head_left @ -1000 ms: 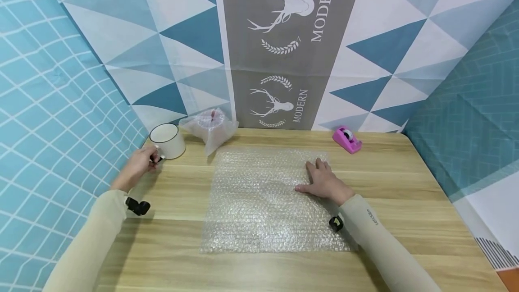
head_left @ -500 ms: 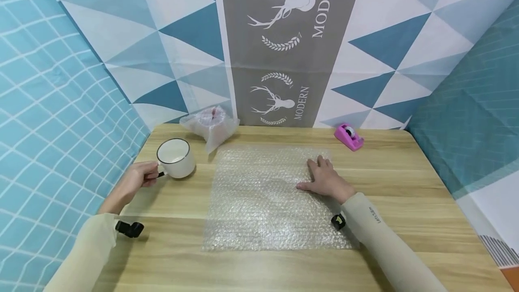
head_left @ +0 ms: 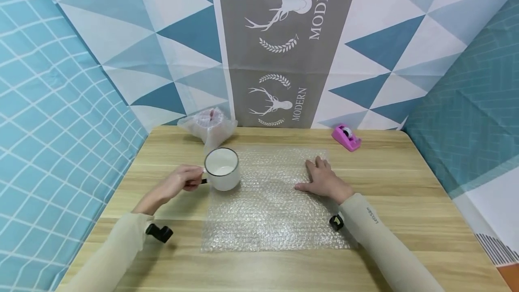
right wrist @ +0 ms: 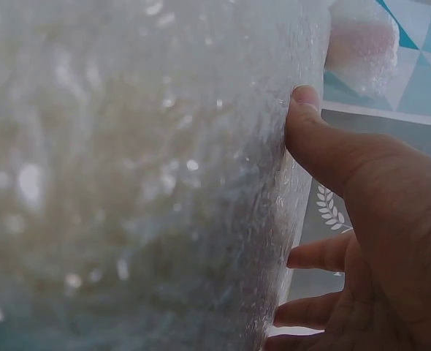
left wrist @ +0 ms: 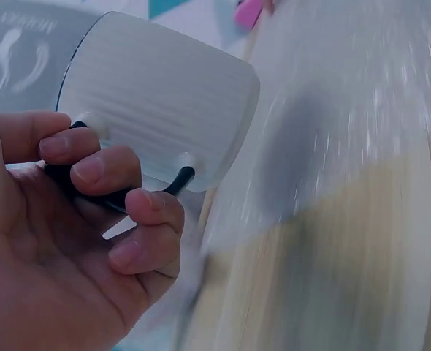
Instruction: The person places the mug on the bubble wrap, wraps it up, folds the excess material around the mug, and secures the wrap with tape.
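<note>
A white mug (head_left: 224, 175) with a dark rim hangs upright over the left edge of a clear bubble wrap sheet (head_left: 271, 206). My left hand (head_left: 184, 178) grips it by its black handle (left wrist: 120, 196), the fingers curled round that handle in the left wrist view. The mug's shadow falls on the table and the sheet below it. On the upper right part of the bubble wrap rests my right hand (head_left: 324, 181), its fingers spread and fairly straight. In the right wrist view the thumb and fingertips touch the sheet (right wrist: 164, 190).
Behind the mug, a wrapped bundle (head_left: 211, 125) in translucent bubble wrap sits at the table's back edge. A pink tape dispenser (head_left: 346, 138) stands at the back right. Patterned cloth walls enclose the wooden table (head_left: 405, 184) at the back and sides.
My left hand has carried the mug from the back left corner rightward and nearer, to above the left edge of the bubble wrap. The right hand stays in place on the sheet.
</note>
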The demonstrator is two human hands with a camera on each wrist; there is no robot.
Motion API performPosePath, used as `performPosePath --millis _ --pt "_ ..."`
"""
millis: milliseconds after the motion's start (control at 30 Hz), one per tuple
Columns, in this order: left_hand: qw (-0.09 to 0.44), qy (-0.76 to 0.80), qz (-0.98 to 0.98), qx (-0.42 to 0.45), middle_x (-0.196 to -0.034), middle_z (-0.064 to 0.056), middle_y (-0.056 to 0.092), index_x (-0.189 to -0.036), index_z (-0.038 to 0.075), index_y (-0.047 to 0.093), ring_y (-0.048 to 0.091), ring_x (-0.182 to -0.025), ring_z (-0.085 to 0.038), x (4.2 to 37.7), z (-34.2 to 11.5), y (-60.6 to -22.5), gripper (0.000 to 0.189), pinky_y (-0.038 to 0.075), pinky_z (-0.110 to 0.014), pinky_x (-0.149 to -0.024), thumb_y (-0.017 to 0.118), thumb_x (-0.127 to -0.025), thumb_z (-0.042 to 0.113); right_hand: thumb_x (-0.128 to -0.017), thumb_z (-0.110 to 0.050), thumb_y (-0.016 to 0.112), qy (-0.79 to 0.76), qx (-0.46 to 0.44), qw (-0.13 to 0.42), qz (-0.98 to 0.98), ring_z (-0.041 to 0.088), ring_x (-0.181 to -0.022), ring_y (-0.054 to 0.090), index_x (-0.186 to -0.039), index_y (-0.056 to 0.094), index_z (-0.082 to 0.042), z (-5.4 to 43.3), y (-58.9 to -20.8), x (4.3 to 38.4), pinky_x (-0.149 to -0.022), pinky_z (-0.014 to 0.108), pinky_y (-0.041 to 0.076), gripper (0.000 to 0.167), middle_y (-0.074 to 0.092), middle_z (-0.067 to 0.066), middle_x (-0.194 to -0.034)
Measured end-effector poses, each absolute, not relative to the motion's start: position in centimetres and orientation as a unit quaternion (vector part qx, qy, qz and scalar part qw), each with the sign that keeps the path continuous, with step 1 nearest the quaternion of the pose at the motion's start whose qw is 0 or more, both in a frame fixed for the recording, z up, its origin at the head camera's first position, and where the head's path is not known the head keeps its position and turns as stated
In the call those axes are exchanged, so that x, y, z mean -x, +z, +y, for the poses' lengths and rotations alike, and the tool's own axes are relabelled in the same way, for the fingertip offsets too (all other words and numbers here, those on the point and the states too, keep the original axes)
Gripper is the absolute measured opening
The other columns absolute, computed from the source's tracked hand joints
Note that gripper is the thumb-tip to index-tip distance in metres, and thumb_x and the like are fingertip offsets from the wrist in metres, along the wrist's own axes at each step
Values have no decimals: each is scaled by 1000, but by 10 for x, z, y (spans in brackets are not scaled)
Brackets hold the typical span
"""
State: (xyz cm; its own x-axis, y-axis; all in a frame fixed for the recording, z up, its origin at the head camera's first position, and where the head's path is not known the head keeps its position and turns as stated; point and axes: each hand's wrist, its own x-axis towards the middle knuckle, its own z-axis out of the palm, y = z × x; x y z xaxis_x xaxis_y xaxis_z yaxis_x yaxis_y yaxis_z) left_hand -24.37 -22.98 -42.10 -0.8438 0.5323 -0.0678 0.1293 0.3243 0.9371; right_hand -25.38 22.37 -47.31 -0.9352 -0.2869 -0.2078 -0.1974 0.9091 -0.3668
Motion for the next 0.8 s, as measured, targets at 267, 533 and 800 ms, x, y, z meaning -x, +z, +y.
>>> performPosePath --millis 267,533,800 --pt "244 553 759 -242 -64 -5 32 -74 -12 34 27 -54 -16 250 -170 -431 47 25 -26 -52 36 -109 19 -87 -66 70 -176 122 127 969 64 -148 13 -159 29 3 224 -474 254 -117 74 24 107 15 40 -162" --pt "262 558 746 -251 -64 0 33 -75 -10 33 31 -56 -12 259 -125 -442 44 28 -22 -54 36 -108 19 -87 -66 70 -177 116 124 969 65 -148 14 -158 30 4 224 -473 254 -117 74 23 107 15 41 -161" --pt "278 545 748 -257 -62 0 31 -70 -4 32 30 -54 -13 260 -96 -448 44 28 -22 -53 37 -108 18 -86 -68 70 -177 112 124 970 66 -146 16 -158 30 3 223 -474 254 -116 75 25 109 17 42 -161"
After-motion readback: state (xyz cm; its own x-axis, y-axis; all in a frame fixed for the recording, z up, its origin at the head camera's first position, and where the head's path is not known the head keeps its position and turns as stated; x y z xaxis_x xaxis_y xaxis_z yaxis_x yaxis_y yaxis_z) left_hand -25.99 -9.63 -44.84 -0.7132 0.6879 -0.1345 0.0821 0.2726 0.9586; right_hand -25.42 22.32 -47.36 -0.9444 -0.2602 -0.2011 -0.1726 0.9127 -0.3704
